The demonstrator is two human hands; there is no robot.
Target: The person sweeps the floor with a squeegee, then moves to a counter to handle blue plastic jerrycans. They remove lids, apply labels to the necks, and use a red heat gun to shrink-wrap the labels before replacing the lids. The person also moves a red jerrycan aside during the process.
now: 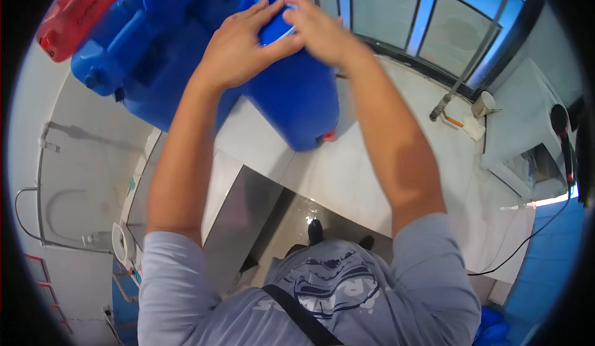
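Observation:
A tall blue plastic water container (297, 101) stands on the white tiled counter, with a small red tap (328, 136) low on its side. Both my hands are at its top end. My left hand (235, 51) rests there with its fingers stretched out and its thumb reaching toward the right hand. My right hand (319, 33) meets it from the other side, its fingers bent and blurred by motion. Between the hands shows a thin whitish edge (288, 33) on the blue top; what it is I cannot make out.
More blue containers (167, 54) crowd the left side, and a red one (87, 11) lies on top of them. A pipe with an orange-handled valve (443, 110) rises near the window. Rightward stand a white mug (483, 104) and a white cabinet (527, 135) with a black cable.

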